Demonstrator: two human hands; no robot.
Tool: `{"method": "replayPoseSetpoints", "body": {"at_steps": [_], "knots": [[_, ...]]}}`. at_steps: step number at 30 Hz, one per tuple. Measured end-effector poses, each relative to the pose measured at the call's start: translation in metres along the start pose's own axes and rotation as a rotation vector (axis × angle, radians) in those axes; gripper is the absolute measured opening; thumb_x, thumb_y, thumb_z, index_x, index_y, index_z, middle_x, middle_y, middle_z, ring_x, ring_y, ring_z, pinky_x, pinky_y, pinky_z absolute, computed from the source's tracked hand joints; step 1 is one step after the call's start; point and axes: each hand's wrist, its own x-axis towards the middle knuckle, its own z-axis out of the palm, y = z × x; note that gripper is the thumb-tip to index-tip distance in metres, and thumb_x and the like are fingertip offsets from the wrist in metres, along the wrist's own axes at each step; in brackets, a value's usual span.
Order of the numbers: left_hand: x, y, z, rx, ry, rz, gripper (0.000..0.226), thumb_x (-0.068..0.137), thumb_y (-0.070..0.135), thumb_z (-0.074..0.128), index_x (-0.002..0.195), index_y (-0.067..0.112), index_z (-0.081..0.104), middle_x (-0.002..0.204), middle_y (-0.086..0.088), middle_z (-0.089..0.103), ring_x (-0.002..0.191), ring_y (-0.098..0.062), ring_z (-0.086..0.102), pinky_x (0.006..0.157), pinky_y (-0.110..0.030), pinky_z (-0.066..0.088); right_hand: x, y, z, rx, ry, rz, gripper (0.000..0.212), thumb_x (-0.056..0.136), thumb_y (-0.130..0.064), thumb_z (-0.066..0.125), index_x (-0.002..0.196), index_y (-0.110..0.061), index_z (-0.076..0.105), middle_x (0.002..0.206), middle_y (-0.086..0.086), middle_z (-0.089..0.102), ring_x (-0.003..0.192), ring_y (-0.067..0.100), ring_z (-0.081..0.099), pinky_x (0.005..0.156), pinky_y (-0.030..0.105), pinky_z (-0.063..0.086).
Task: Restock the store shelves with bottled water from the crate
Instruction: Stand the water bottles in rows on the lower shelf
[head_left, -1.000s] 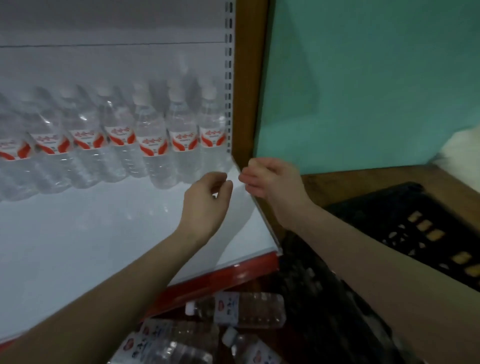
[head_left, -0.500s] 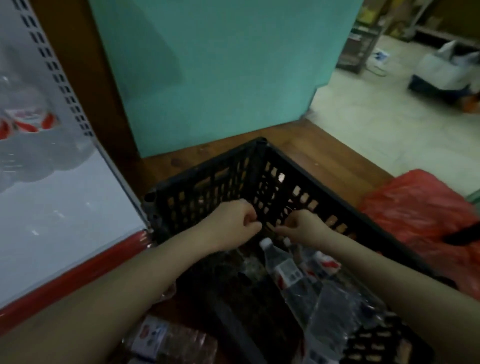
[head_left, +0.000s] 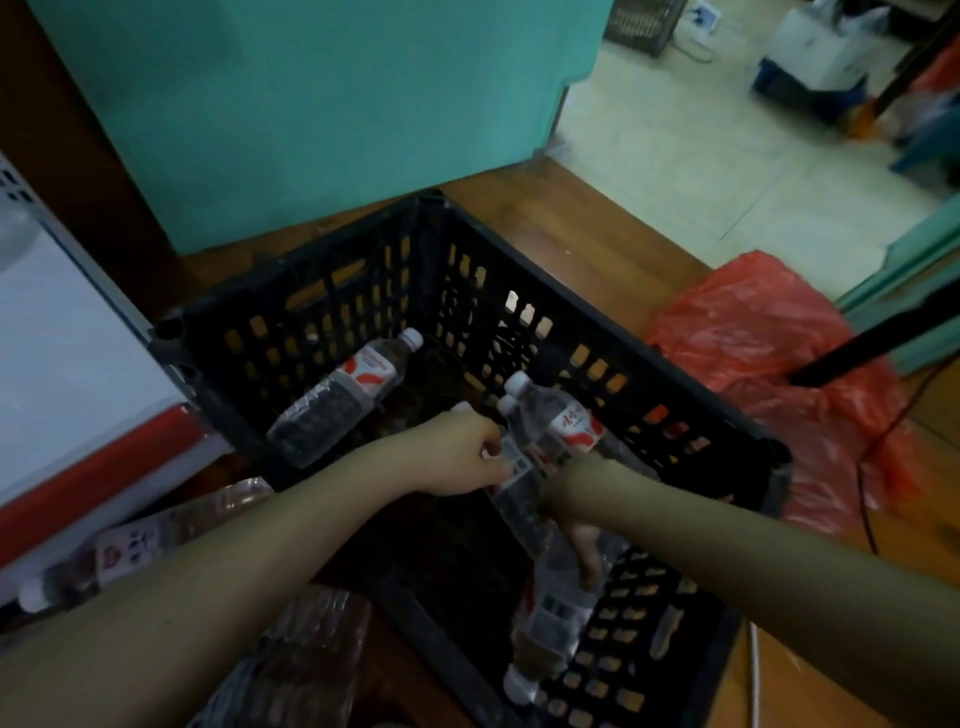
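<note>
While both arms dip into the crate (head_left: 597, 332), left hand (head_left: 457, 457) curls fingers on a clear barcode-label bottle (head_left: 519, 470), right hand (head_left: 579, 540) wraps the lower bottle (head_left: 556, 616), white-capped.

Legible text: none.
- Far bottle (head_left: 343, 400), lying in the crate (head_left: 613, 343): white label, red swoosh, lettering blurred.
- Right bottle (head_left: 563, 423): red script on white label, illegible.
- Middle bottle (head_left: 519, 470): barcode, digits too small to read.
- Near bottle (head_left: 553, 618): barcode, unreadable.
- Outside bottle (head_left: 124, 551), beside the crate: white label, small marks, illegible.
</note>
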Motion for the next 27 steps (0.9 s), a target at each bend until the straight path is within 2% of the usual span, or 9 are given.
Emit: {"method": "replayPoseSetpoints", "body": {"at_steps": [3,9,13,17,20,22,24,26,27], "knots": [[-0.002,0.000,-0.001,0.000,0.032,0.005,0.036,0.092,0.034,0.053,0.109,0.004,0.061,0.106,-0.012,0.063,0.096,-0.023,0.060,0.085,-0.036,0.050,-0.002,-0.008,0.003,-0.182,0.063,0.035,0.089,0.067,-0.056,0.073,0.141,-0.024,0.034,0.148,0.001,0.032,0.131,0.029,0.039,0.096,0.044,0.042],[-0.011,-0.007,-0.007,-0.131,0.260,-0.029,0.030,0.091,0.032,0.055,0.112,0.012,0.062,0.103,-0.002,0.064,0.094,-0.015,0.060,0.077,-0.025,0.047,-0.028,0.012,-0.004,0.221,0.144,-0.038,0.092,0.059,-0.060,0.077,0.134,-0.017,0.046,0.128,-0.003,0.051,0.118,0.026,0.051,0.080,0.030,0.044],[-0.020,-0.009,-0.021,-0.204,0.522,-0.044,0.034,0.092,0.026,0.055,0.121,0.009,0.058,0.118,-0.008,0.062,0.108,-0.019,0.057,0.083,-0.022,0.041,-0.055,0.036,-0.006,0.613,0.460,-0.107,0.054,0.066,-0.058,0.073,0.098,-0.017,0.057,0.084,-0.006,0.058,0.074,0.012,0.055,0.064,0.025,0.046],[-0.033,-0.012,-0.036,-0.286,0.865,-0.034,0.044,0.094,0.024,0.051,0.133,0.007,0.045,0.132,-0.013,0.048,0.121,-0.022,0.046,0.093,-0.023,0.035,-0.065,0.054,-0.018,0.946,0.782,-0.153,0.046,0.072,-0.051,0.071,0.071,-0.007,0.058,0.062,-0.002,0.052,0.054,0.013,0.046,0.049,0.023,0.032],[-0.044,-0.015,-0.046,-0.400,1.082,-0.084,0.055,0.092,0.025,0.054,0.138,0.001,0.034,0.140,-0.016,0.037,0.129,-0.025,0.037,0.098,-0.019,0.027,-0.072,0.053,-0.024,1.253,1.008,-0.183,0.041,0.071,-0.044,0.076,0.058,-0.015,0.050,0.049,-0.008,0.046,0.046,0.010,0.044,0.047,0.022,0.030],[-0.044,-0.018,-0.047,-0.590,1.049,-0.135,0.070,0.086,0.040,0.060,0.139,0.003,0.032,0.139,-0.014,0.040,0.128,-0.025,0.041,0.107,-0.027,0.032,-0.075,0.045,-0.027,1.456,1.120,-0.261,0.033,0.071,-0.041,0.077,0.064,-0.015,0.057,0.051,-0.010,0.056,0.046,0.007,0.053,0.047,0.021,0.037],[-0.045,-0.014,-0.050,-0.832,0.921,-0.178,0.089,0.070,0.061,0.065,0.132,0.005,0.037,0.129,-0.009,0.053,0.116,-0.024,0.054,0.100,-0.042,0.044,-0.075,0.032,-0.036,1.614,1.219,-0.324,0.033,0.070,-0.042,0.077,0.079,-0.013,0.065,0.077,-0.003,0.070,0.062,0.011,0.066,0.057,0.028,0.051],[-0.049,-0.004,-0.052,-0.979,0.801,-0.200,0.096,0.062,0.067,0.067,0.133,0.009,0.037,0.127,-0.005,0.055,0.112,-0.021,0.058,0.092,-0.041,0.050,-0.076,0.015,-0.047,1.670,1.357,-0.344,0.037,0.070,-0.045,0.076,0.087,-0.014,0.067,0.088,0.003,0.071,0.072,0.018,0.069,0.066,0.034,0.053],[-0.050,0.000,-0.055,-1.041,0.780,-0.167,0.086,0.067,0.060,0.070,0.130,0.009,0.041,0.123,-0.003,0.057,0.108,-0.019,0.060,0.086,-0.036,0.053,-0.079,0.006,-0.053,1.669,1.447,-0.350,0.034,0.070,-0.045,0.076,0.086,-0.017,0.066,0.083,0.002,0.071,0.072,0.018,0.068,0.067,0.035,0.053]]}}
